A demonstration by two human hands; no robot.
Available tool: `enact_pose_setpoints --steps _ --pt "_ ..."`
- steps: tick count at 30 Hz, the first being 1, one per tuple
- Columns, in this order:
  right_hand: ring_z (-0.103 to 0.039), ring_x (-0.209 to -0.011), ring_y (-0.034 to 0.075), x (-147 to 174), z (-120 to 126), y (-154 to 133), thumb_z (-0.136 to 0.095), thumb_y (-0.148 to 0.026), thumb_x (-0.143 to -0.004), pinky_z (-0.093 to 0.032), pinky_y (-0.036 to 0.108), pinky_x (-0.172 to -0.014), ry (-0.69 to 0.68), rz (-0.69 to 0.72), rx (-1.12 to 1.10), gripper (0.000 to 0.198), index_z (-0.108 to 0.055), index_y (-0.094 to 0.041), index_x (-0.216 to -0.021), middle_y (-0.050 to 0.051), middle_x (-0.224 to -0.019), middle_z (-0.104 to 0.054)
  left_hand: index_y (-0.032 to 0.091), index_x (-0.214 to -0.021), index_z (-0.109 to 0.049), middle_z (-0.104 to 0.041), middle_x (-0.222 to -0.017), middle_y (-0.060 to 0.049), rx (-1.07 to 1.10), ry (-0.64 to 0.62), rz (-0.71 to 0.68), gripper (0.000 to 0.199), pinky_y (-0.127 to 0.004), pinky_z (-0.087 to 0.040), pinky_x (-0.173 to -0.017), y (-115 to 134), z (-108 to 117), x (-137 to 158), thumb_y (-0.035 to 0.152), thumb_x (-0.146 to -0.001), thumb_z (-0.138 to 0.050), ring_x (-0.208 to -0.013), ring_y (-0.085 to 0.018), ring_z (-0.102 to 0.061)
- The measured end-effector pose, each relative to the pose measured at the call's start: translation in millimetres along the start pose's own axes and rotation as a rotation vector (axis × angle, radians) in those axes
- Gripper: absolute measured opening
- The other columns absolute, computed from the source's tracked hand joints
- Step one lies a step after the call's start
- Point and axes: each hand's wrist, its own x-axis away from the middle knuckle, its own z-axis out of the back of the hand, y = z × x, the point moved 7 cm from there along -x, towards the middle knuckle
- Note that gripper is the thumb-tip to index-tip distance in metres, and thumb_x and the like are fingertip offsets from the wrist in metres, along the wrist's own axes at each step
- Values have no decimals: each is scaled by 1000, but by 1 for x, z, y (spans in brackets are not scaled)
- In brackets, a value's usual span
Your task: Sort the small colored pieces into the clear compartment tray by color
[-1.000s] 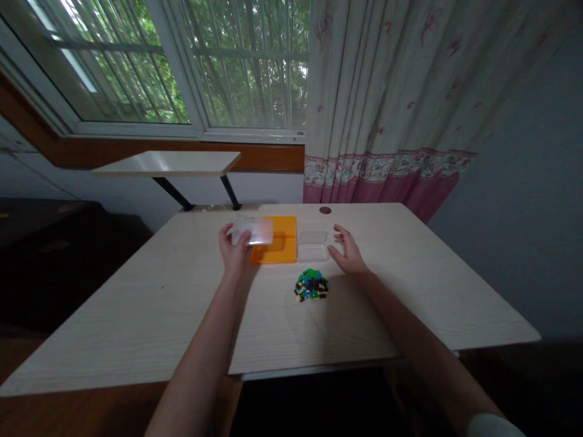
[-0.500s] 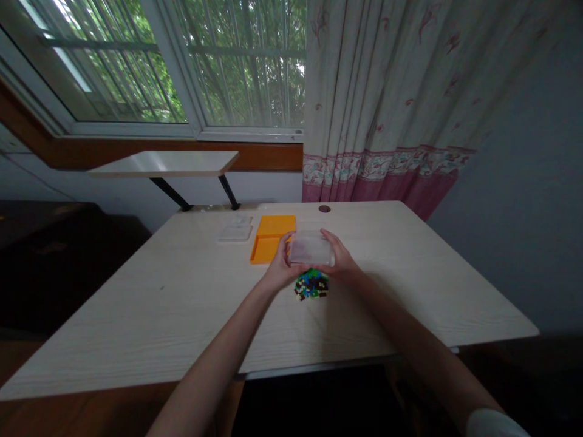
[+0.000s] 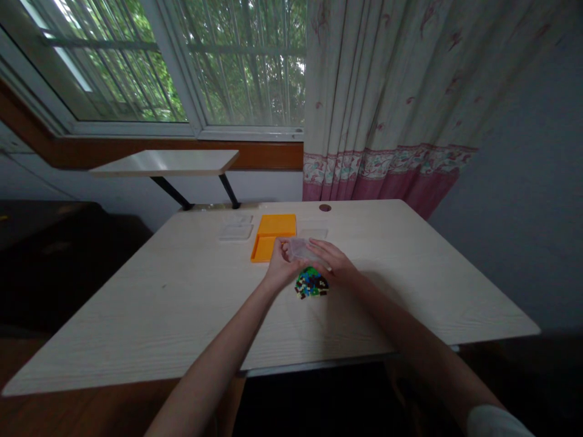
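Clear plastic box [image 3: 299, 247] in half-curled fingers [image 3: 320, 244] of left hand [image 3: 279, 268] and right hand [image 3: 340, 264], contents unclear, near coloured pieces [image 3: 311, 283].

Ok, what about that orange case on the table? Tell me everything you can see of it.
The orange case looks like plastic. It lies open on the pale table, its two halves edge to edge: the far half looks flat, the near half is a shallow tray with a raised rim. A clear case lies to its left, apart from it. The left grip hides its near right corner; whether they touch, I cannot tell.
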Motion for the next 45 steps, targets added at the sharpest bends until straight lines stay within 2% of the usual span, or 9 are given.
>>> enact_pose_setpoints --steps 3,7,13,19,24,27,33,40,45 --pt "-44 -119 18 -1 -1 -6 -43 -29 -86 -37 39 -102 4 20 20 44 -42 -22 -129 5 -128 -49 21 -89 -34 -56 -84 1 -28 45 -48 60 -25 -47 -66 5 1 1 36 -49 -76 -72 -12 -57" --pt "-48 -115 18 2 -5 -1 -42 -28 -86 -40 34 -100 -11 -7 49 42 -45 -20 -127 5 -128 -49 19 -91 -38 -55 -88 -1 -58 69 -78 59 -26 -47 -70 11 1 2 30 -47 -76 -79 -14 -57" --pt "-52 -111 19 -1 -12 -2 -38 -25 -85 -45 33 -95 -11 -55 132 41 -49 -15 -124 9 -124 -51 19 -97 -39 -54 -97 -5 -107 70 -89 63 -29 -47 -76 16 0 2 34 -47 -75 -90 -17 -56" --pt "-54 -109 19 -3 -15 -11 -34 -23 -86 -47 31 -93 37 -16 211 40 -51 -12 -121 10 -121 -54 20 -97 -39 -53 -95 -3 -47 83 -121 60 -29 -47 -76 14 0 2 29 -48 -73 -86 -15 -56" --pt "-64 -87 18 1 -2 5 -28 -27 -89 -53 29 -80 145 -130 201 39 -55 -13 -113 11 -106 -64 19 -101 -42 -55 -95 -3 74 9 -97 62 -30 -46 -78 5 -1 2 21 -49 -75 -85 -16 -57" --pt "-65 -82 18 6 11 20 -29 -34 -90 -53 30 -76 237 -237 28 38 -57 -15 -107 10 -97 -66 19 -106 -45 -56 -99 -4 190 -89 -52 66 -31 -46 -80 2 -5 2 19 -48 -77 -89 -17 -58" --pt "-64 -58 15 15 14 63 -38 -48 -85 -50 25 -49 427 -560 -671 39 -58 -17 -97 5 -71 -68 22 -115 -51 -51 -116 -8 383 -245 169 74 -34 -45 -82 -2 -12 5 23 -48 -81 -101 -24 -55" --pt "-56 -41 10 20 -9 85 -42 -32 -81 -39 17 -38 321 -971 -1181 27 -62 -14 -85 2 -52 -63 23 -116 -54 -53 -119 -10 398 -394 238 73 -33 -45 -83 -3 -17 10 17 -48 -81 -108 -24 -50" --pt "-57 -42 10 25 -13 88 -38 -28 -83 -40 18 -40 300 -1020 -1258 27 -61 -14 -85 3 -55 -64 22 -118 -52 -49 -125 -11 355 -412 222 74 -32 -46 -82 -8 -18 9 17 -49 -80 -100 -22 -56"
